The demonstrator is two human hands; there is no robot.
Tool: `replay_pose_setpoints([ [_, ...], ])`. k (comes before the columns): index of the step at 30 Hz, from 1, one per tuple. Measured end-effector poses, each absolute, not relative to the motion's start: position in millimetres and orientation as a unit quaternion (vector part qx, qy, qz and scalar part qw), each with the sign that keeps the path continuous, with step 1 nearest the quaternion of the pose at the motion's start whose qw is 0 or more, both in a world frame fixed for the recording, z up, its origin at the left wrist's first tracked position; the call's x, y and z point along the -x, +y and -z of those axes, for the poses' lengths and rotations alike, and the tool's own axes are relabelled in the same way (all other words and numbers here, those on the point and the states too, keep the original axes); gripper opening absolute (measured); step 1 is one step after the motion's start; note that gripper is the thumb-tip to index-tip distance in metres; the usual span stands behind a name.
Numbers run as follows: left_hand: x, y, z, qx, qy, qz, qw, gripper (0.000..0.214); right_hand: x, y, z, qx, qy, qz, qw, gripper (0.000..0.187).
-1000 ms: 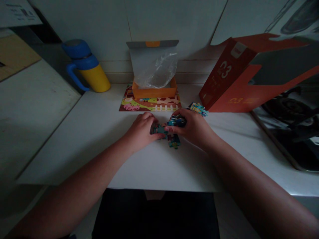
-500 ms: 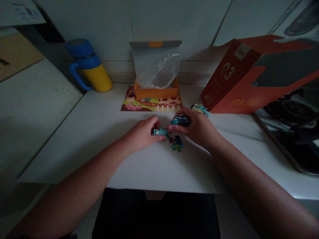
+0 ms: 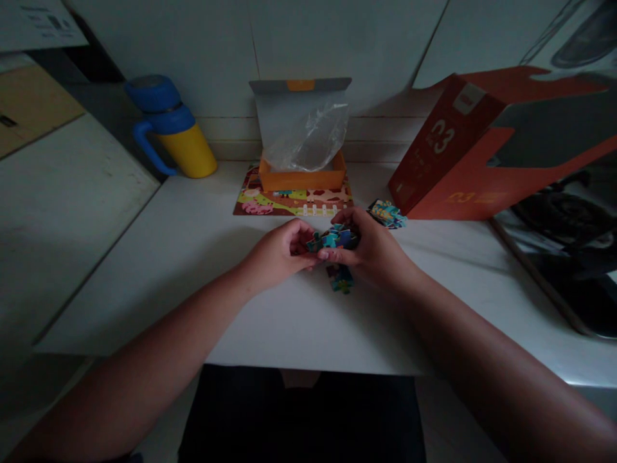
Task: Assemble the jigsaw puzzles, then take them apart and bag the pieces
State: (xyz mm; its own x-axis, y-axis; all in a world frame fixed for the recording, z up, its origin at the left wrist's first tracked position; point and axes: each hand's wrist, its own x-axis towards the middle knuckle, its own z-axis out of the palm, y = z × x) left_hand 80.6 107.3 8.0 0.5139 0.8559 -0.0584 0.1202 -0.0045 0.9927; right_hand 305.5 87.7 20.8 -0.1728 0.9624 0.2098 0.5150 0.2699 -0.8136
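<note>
Several blue and teal jigsaw puzzle pieces [image 3: 337,236] are bunched between my two hands, just above the counter. My left hand [image 3: 285,249] is closed on the left end of the bunch, thumb in front and fingers behind. Around the right end, my right hand [image 3: 370,241] is closed, its thumb pressed along the near side. Directly below the right thumb, more dark puzzle pieces [image 3: 341,280] lie on the white counter [image 3: 289,321]. Another pile of puzzle pieces [image 3: 387,213] lies just behind my right hand. The fingers partly cover the held pieces.
An open orange box [image 3: 303,180] with a clear plastic bag [image 3: 313,138] stands on a farm picture board [image 3: 284,204]. At back left is a blue and yellow flask [image 3: 186,145]. A large red box [image 3: 448,148] and a stove [image 3: 573,244] are on the right.
My hands have come together. The pieces in my left hand, separate before, now meet those in my right hand. The loose pieces on the counter stay in place.
</note>
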Motion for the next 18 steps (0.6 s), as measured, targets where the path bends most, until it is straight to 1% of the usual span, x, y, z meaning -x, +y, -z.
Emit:
replay_pose_setpoints([
  [3, -81.3, 107.9, -8.2, -0.630, 0.372, -0.316, 0.603, 0.037, -308.2, 89.0, -24.0, 0.532, -0.701, -0.301, 0.367, 0.077],
  [7, -82.5, 108.8, -6.5, -0.642, 0.357, -0.332, 0.592, 0.035, -310.5, 89.3, -24.2, 0.532, -0.706, -0.339, 0.321, 0.070],
  [14, -81.0, 111.3, -2.0, -0.649, 0.344, -0.323, 0.597, 0.035, -308.8, 87.4, -25.6, 0.539, -0.707, -0.350, 0.296, 0.066],
  [16, -80.9, 108.6, -4.1, -0.675, 0.365, -0.324, 0.553, 0.033, -311.1, 87.9, -30.7, 0.543, -0.706, -0.349, 0.292, 0.067],
  [18, -81.5, 102.8, -7.7, -0.737, 0.393, -0.314, 0.450, 0.028, -315.7, 89.4, -35.2, 0.551, -0.705, -0.330, 0.301, 0.069],
])
